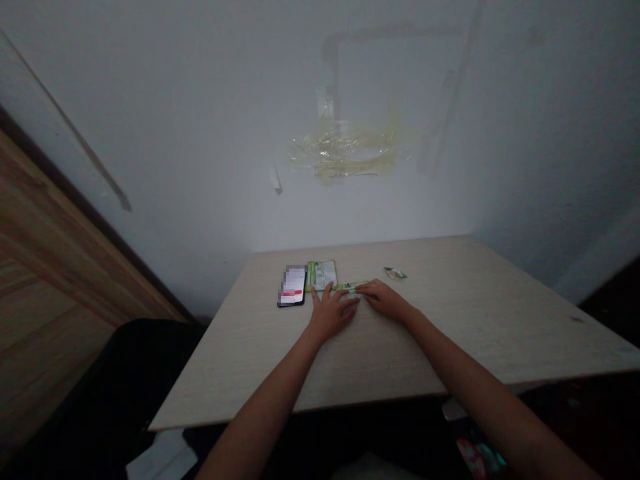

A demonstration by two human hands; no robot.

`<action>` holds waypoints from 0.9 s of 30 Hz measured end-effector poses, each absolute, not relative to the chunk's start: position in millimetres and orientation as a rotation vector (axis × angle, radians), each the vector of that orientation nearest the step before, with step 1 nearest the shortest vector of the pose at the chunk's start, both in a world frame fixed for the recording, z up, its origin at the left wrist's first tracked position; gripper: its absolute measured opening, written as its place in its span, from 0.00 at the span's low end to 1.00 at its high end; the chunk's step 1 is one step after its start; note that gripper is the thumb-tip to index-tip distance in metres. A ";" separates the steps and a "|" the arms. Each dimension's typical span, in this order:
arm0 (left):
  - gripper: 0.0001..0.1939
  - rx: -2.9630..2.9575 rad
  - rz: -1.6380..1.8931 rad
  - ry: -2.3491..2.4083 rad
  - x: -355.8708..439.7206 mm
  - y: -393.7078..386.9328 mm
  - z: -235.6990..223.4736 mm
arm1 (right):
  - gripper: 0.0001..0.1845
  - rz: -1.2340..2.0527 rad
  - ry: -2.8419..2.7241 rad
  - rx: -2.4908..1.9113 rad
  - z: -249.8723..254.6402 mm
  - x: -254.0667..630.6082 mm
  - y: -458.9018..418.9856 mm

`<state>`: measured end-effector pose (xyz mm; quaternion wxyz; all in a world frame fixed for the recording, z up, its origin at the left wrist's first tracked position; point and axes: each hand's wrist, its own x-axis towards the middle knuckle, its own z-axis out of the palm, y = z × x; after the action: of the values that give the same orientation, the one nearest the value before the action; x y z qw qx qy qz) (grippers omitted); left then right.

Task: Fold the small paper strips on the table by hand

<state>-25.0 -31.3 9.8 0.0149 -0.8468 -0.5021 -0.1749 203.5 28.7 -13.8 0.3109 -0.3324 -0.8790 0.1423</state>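
My left hand (333,312) lies on the table with its fingers spread, two of them reaching the lower edge of a flat green-and-white printed packet (323,275). Its other fingers rest at a narrow green printed strip (349,288) that runs to the right from the packet. Fingers together, my right hand (384,299) presses and grips the strip's right end, partly hiding it. Whether strip and packet are one piece I cannot tell. A phone (293,287) with a lit screen lies left of the packet. Beyond my right hand is a small crumpled green-and-white scrap (395,273).
The pale wooden table (240,360) meets a white wall (200,133) with peeling clear tape (350,150) on it. A dark chair (145,353) stands at the left, near a wooden panel (45,267). White paper (163,457) shows below the table's front edge.
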 end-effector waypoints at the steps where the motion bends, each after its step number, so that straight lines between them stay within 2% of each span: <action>1: 0.17 -2.629 -0.557 -1.567 -24.9 -31.1 9.9 | 0.21 0.377 -2.327 -0.880 -13.0 203.5 28.2; 27: 0.15 -2.276 -0.626 -1.734 -28.1 -31.4 22.0 | 0.18 0.261 -2.358 -0.880 -7.3 197.5 22.9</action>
<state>-28.1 -31.4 22.0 0.1060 -0.7727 -0.5887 -0.2126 197.5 22.9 -7.3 0.3012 -0.3315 -0.8887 0.0985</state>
